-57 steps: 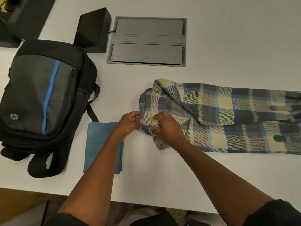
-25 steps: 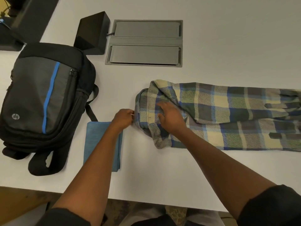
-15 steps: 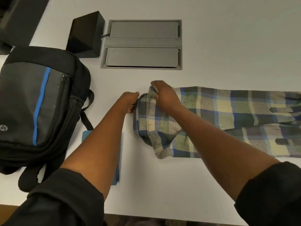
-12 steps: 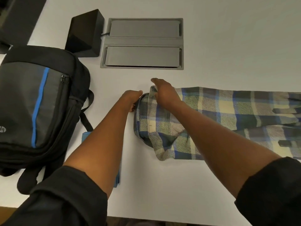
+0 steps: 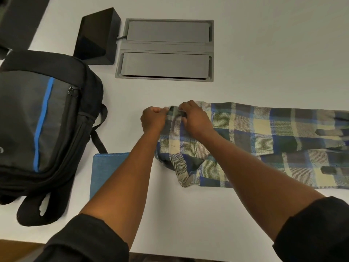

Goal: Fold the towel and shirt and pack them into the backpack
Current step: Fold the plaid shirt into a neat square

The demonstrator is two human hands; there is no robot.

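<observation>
Shirt step in hand, towel looks done. Left hand and right hand both sit at the far corner of the plaid shirt, at its collar end. Left is curled into a fist w/ fingers pinching the fabric edge; right has fingers bent down, pinching the same bunched bit of cloth. Rest of the shirt lies flat in a long strip running off to the right, so it's narrowed but not yet folded short.

Blue towel lies folded flat just beside the backpack, partly under the left forearm. Backpack lies on its back, zips look shut as far as I can tell, nothing packed yet.

Next move, prob: square up that corner, then fold the strip over lengthwise. Needs both hands to lift evenly so layers don't slip.

White table, smooth. Gray cable hatch set into it, black box beside. Wooden floor strip at near edge.
</observation>
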